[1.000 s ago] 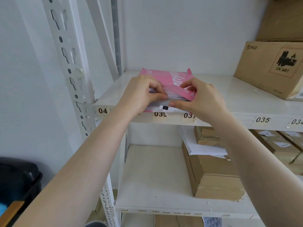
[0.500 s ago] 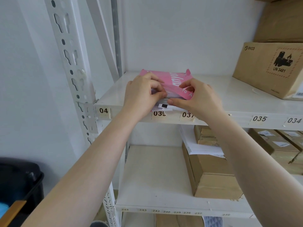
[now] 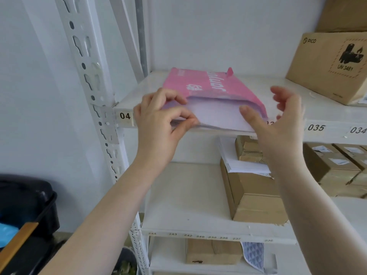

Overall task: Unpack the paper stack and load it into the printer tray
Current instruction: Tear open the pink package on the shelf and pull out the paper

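Note:
A pink paper wrapper (image 3: 208, 84) lies on the white upper shelf (image 3: 278, 108), its near end open. White sheets of the paper stack (image 3: 218, 116) stick out of that opening over the shelf's front edge. My left hand (image 3: 160, 118) pinches the left corner of the sheets between thumb and fingers. To the right of the wrapper, my right hand (image 3: 278, 120) is spread with fingers apart, its thumb lying on the top sheet. No printer is in view.
A brown PICO carton (image 3: 333, 64) stands at the right on the same shelf. The shelf below holds cardboard boxes (image 3: 256, 197) with loose papers on top. A perforated white upright (image 3: 89, 72) runs at the left. A dark bin (image 3: 23, 215) sits bottom left.
The wrapper's near flap has come open, baring the white sheets. My right hand let go of the flap and spread apart to the right. My left hand now pinches the sheets' corner.

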A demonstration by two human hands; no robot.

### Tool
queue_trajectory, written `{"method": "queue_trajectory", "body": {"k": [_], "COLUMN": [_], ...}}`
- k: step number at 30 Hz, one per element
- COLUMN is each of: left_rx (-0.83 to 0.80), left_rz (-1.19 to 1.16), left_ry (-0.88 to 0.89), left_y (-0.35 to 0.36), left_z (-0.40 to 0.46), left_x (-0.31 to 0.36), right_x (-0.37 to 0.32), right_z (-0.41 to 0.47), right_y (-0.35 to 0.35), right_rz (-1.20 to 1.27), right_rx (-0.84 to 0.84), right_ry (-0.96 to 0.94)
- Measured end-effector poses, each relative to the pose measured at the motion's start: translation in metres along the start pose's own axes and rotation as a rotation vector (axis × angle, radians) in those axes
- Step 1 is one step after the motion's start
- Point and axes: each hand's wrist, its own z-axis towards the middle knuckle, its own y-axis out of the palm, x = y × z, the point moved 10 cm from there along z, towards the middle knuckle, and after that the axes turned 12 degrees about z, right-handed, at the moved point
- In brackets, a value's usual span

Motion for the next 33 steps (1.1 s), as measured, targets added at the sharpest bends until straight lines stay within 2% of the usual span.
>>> {"method": "queue_trajectory", "body": {"k": [3, 6, 9, 12, 14, 15, 17, 18, 20, 21, 27, 33], "left_rx": [-0.096, -0.177, -0.259, -0.231, -0.132, -0.141, -0.323, -0.451, -0.652, -0.7, -0.687, -0.851], "left_rz": [-0.146, -0.169, -0.161, -0.208, -0.299, -0.375, -0.617, -0.73, -0.824, -0.827, -0.814, -0.846], "left_ry": [-0.085, -0.117, -0.121, -0.249, -0.48, -0.629, -0.861, -0.906, -0.875, -0.848, -0.816, -0.773], "left_y": [0.012, 0.022, 0.027, 0.017, 0.007, 0.011, 0.036, 0.049, 0.064, 0.067, 0.072, 0.076], "left_z": [-0.026, -0.049, -0.066, -0.074, -0.079, -0.083, -0.092, -0.094, -0.093, -0.092, -0.094, -0.13], "left_x": [-0.01, -0.015, -0.02, -0.034, -0.059, -0.073, -0.085, -0.082, -0.07, -0.066, -0.074, -0.068], "right_x": [0.032, 0.062, 0.076, 0.08, 0.082, 0.084, 0.087, 0.088, 0.09, 0.091, 0.092, 0.097], "right_z": [-0.032, -0.055, -0.068, -0.074, -0.077, -0.079, -0.081, -0.081, -0.08, -0.08, -0.083, -0.103], "right_y": [-0.002, 0.023, 0.035, 0.035, 0.035, 0.036, 0.038, 0.038, 0.039, 0.039, 0.038, 0.023], "right_rz": [0.245, 0.555, 0.613, 0.642, 0.657, 0.664, 0.684, 0.684, 0.666, 0.65, 0.541, 0.484], "right_rx": [0.035, -0.088, -0.18, -0.183, -0.172, -0.166, -0.16, -0.162, -0.186, -0.211, -0.407, -0.314], "right_ry": [0.279, 0.588, 0.73, 0.736, 0.739, 0.742, 0.748, 0.745, 0.737, 0.735, 0.759, 0.707]}}
